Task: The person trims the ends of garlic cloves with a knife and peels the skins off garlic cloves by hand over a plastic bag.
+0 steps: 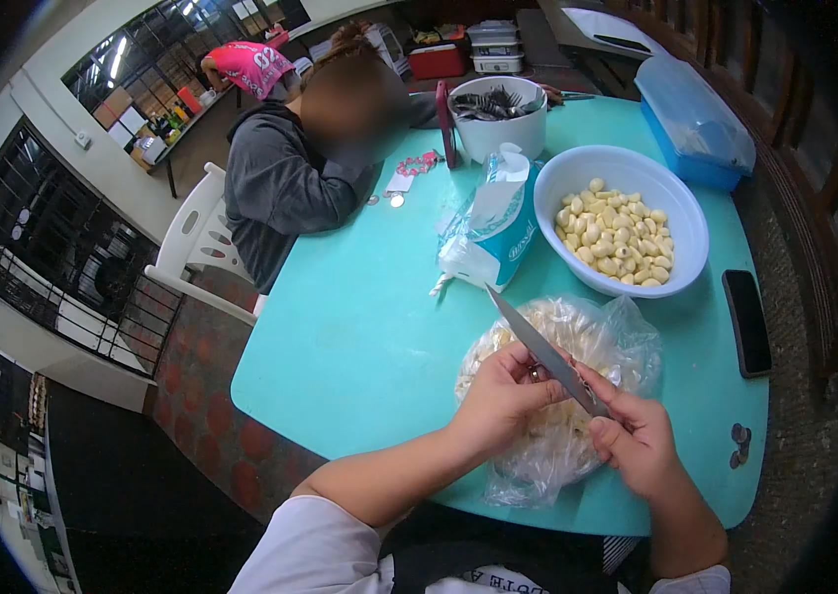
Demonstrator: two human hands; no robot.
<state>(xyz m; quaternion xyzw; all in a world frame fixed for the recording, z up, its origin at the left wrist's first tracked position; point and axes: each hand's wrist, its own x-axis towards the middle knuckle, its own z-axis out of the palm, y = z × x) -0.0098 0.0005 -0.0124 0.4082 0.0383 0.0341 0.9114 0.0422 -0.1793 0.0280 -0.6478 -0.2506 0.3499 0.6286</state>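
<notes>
My right hand is closed around the handle end of a knife, whose blade points up and to the left. Close by, my left hand is closed in a pinch beside the blade; a small thing between its fingertips is mostly hidden. Below both hands lies a clear plastic bag with pale garlic cloves or skins in it. A light-blue bowl beyond the hands holds many peeled garlic cloves.
On the turquoise table are a tissue pack, a white bucket of cutlery, a blue lidded box, a phone and coins. A person in a grey sleeve leans on the far left side.
</notes>
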